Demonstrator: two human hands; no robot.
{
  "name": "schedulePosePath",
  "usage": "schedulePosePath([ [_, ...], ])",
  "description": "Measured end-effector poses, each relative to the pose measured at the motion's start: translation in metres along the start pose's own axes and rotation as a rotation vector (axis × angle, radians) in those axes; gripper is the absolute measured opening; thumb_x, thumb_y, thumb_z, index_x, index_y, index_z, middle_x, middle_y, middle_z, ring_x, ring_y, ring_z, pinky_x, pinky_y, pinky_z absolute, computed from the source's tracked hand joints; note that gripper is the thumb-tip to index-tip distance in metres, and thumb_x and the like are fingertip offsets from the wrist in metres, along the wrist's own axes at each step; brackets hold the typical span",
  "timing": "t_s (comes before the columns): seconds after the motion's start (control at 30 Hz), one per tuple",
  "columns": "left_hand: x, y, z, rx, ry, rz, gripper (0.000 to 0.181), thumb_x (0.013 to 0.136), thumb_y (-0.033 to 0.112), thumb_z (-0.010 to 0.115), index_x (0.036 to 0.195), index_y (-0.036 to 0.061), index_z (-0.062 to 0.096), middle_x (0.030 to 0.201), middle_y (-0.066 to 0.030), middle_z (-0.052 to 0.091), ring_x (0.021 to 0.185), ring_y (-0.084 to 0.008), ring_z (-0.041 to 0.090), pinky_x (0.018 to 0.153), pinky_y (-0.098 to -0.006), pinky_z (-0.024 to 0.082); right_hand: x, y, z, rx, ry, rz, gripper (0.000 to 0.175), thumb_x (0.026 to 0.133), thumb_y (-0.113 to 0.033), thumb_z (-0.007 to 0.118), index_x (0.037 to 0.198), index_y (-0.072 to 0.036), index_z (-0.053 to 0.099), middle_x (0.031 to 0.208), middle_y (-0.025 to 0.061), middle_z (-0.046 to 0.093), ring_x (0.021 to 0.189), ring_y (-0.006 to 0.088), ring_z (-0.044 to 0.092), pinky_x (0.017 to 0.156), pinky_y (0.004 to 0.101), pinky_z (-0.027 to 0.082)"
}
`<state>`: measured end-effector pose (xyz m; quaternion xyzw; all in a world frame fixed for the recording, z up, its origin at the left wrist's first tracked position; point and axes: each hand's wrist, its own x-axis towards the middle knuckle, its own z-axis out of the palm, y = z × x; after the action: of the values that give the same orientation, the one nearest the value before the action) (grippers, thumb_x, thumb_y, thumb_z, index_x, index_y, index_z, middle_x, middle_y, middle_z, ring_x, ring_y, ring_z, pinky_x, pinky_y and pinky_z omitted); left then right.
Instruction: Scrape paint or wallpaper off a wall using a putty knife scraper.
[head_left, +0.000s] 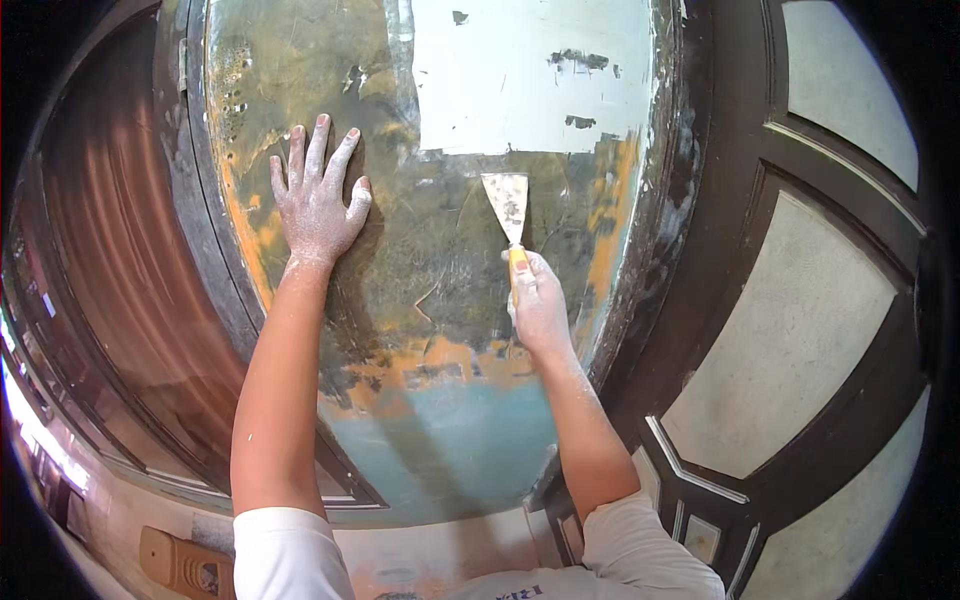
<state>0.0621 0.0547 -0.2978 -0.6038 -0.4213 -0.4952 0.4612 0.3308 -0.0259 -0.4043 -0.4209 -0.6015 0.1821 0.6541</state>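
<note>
My right hand (541, 304) grips the yellow handle of a putty knife (508, 206), its thumb along the grip. The flat metal blade, smeared with white and dark specks, points up and lies against or very near a scraped wall surface (450, 247). Just above the blade edge is the lower border of a white coating patch (517, 90) with dark chipped spots. My left hand (319, 202) rests palm down on the bare, dark olive part of the surface, fingers spread, holding nothing. Pale dust covers both hands.
Orange patches and a light blue painted band (450, 439) lie lower on the surface. A dark wooden frame (645, 247) borders it, beside a brown panelled door (690, 330) on the right. Reddish-brown curtain-like fabric (142, 247) shows at left, and a tan plastic stool (184, 562) stands at lower left.
</note>
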Motion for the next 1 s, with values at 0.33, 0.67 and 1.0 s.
schedulePosePath([
  [0.33,0.000,0.000,0.001,0.020,-0.011,-0.003,0.062,0.084,0.034,0.063,0.145,0.0322,0.052,0.164,-0.0013,0.030,0.153,-0.0299,0.022,0.122,-0.0587,0.013,0.012,-0.003,-0.019,-0.140,-0.010,0.041,0.033,0.105,-0.027,0.046,0.119,-0.002,0.063,0.096,0.0203,0.068,0.094,0.0360,0.067,0.083,0.0403,0.050],
  [0.67,-0.001,0.000,0.000,0.049,-0.027,-0.011,0.064,0.084,0.033,0.065,0.146,0.0330,0.050,0.165,-0.0004,0.029,0.153,-0.0291,0.021,0.123,-0.0575,0.014,0.028,-0.007,-0.040,-0.130,0.035,-0.012,0.036,0.105,-0.028,0.046,0.120,0.001,0.063,0.102,0.0209,0.069,0.097,0.0332,0.067,0.087,0.0391,0.049],
  [1.0,0.000,0.002,0.001,0.063,-0.036,-0.021,0.063,0.086,0.033,0.064,0.147,0.0326,0.049,0.165,-0.0004,0.028,0.154,-0.0284,0.019,0.122,-0.0586,0.014,0.042,0.000,-0.052,-0.142,0.132,-0.156,0.037,0.106,-0.030,0.048,0.117,0.000,0.067,0.084,0.0005,0.058,0.079,0.0116,0.052,0.075,0.0298,0.044],
])
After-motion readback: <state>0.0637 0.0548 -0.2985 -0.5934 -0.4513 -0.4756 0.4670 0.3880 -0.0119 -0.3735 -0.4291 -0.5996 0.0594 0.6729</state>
